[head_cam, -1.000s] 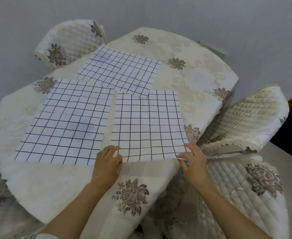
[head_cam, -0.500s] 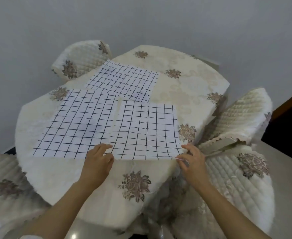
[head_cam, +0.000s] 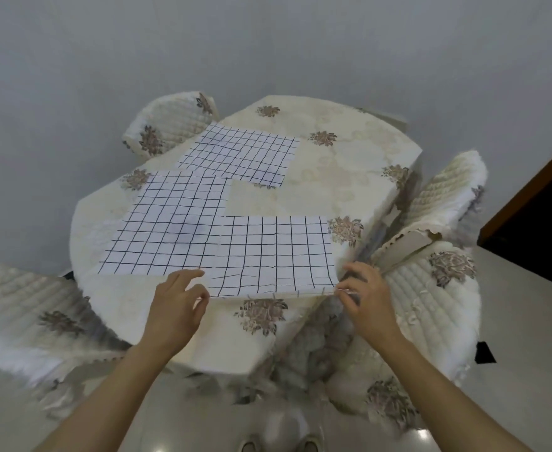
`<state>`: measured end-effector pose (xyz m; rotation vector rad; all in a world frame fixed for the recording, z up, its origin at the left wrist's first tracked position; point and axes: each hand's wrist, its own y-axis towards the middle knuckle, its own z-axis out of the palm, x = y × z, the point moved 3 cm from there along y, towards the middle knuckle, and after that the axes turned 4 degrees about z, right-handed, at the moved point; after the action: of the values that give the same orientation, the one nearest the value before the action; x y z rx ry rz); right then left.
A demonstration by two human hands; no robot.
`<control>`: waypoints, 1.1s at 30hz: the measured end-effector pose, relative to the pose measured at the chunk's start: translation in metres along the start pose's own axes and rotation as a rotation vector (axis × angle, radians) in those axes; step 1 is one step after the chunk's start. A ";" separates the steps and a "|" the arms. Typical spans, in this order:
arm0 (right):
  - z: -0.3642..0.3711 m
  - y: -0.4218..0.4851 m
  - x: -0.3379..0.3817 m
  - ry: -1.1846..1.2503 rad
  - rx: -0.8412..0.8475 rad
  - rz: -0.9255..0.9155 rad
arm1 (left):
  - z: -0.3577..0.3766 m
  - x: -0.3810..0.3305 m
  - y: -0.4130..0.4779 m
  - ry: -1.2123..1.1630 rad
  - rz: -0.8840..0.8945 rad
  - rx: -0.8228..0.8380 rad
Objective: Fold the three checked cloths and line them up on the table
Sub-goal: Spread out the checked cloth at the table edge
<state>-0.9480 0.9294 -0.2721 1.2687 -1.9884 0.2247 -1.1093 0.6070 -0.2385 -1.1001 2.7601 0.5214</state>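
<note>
three cloths lay on the table (head_cam: 349,171): far cloth (head_cam: 242,154), left cloth (head_cam: 170,223), near cloth (head_cam: 274,252). left hand (head_cam: 173,308) and right hand (head_cam: 369,301) pinched the near cloth's front corners. one slipping pinch could skew the fold.

I saw the near cloth (head_cam: 274,252) as thin woven fabric, matt white with black grid lines, rippled along its front edge. The left cloth (head_cam: 167,226) and far cloth (head_cam: 242,154) looked like the same matt fabric, lightly creased. The tablecloth (head_cam: 349,177) under them was thicker cream cloth with a faint sheen. The chair covers (head_cam: 431,298) were quilted, padded cloth with fluffy edges. The floor (head_cam: 529,337) was smooth and glossy, the wall (head_cam: 268,44) plain and matt
</note>
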 end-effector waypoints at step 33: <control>0.038 0.036 0.031 -0.082 -0.119 0.177 | -0.008 0.067 0.054 -0.081 0.035 -0.046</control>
<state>-1.0039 0.9057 -0.2697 1.0434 -2.1533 0.1392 -1.1946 0.5977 -0.2329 -1.0179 2.7143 0.6220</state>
